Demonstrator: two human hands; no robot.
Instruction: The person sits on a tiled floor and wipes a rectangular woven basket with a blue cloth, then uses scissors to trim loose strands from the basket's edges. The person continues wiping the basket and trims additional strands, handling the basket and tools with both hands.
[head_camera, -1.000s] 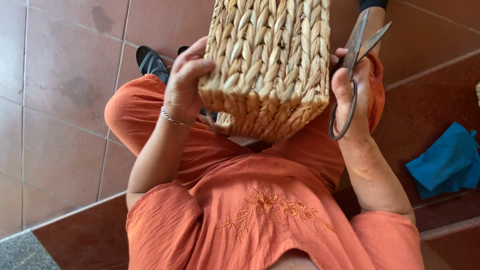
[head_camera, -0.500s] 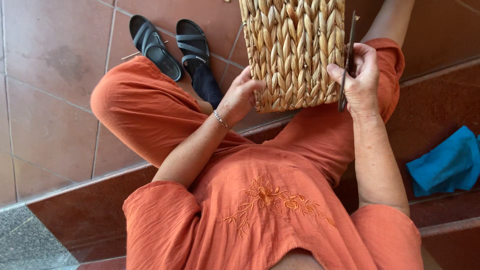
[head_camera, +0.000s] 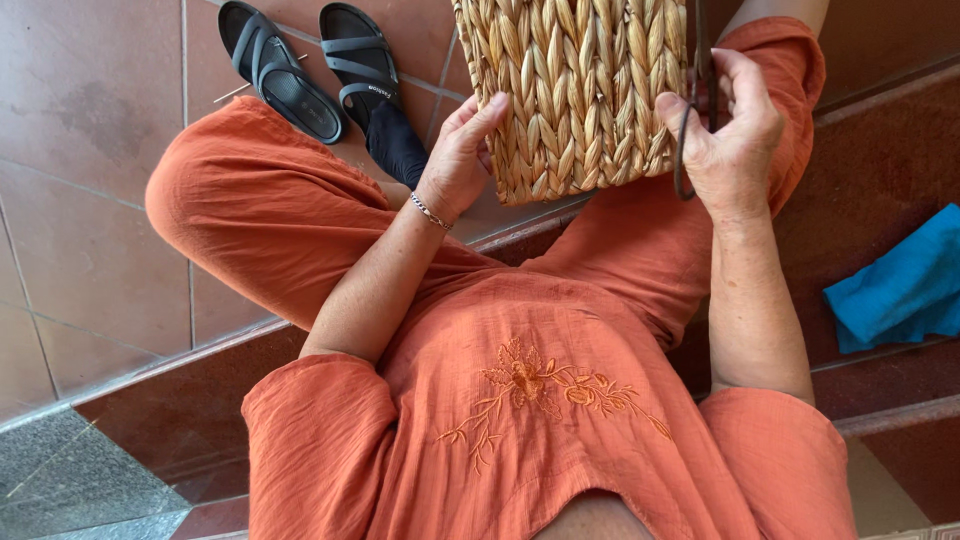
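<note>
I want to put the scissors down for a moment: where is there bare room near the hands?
Bare tiled floor lies left of the sandals, and bare step between the right knee and the blue cloth. It is crowded between the left hand and right hand, filled by the woven basket.

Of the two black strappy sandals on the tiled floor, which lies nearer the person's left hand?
The right-hand black strappy sandal, whose heel end lies just beside the left hand; the other sandal lies farther left.
</note>
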